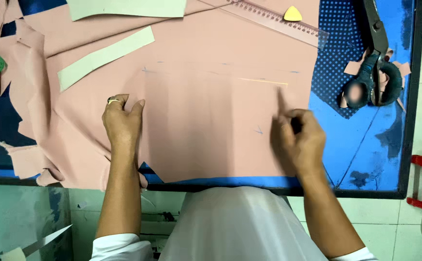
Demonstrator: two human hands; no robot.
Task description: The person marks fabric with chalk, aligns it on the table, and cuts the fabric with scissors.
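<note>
Pink cloth [211,111], smooth and matte, lies flat under both my hands on the blue table [365,145].

My left hand [121,121] rests on the cloth with fingers loosely curled and thumb out, holding nothing, a ring on one finger. My right hand [298,137] is bunched narrow on the cloth's right edge, forefinger pointing up toward a thin chalk line [261,80]; I cannot tell whether it pinches anything. Beyond my left hand lie a pale green paper strip [104,57] and a wider pale green paper piece [126,7]. Beyond my right hand sit a clear plastic ruler [273,20] and a yellow, rounded-triangle chalk [292,14]. Right of that hand, heavy dark shears [377,53] rest among pink scraps [353,67] on blue dotted fabric [339,53].
</note>
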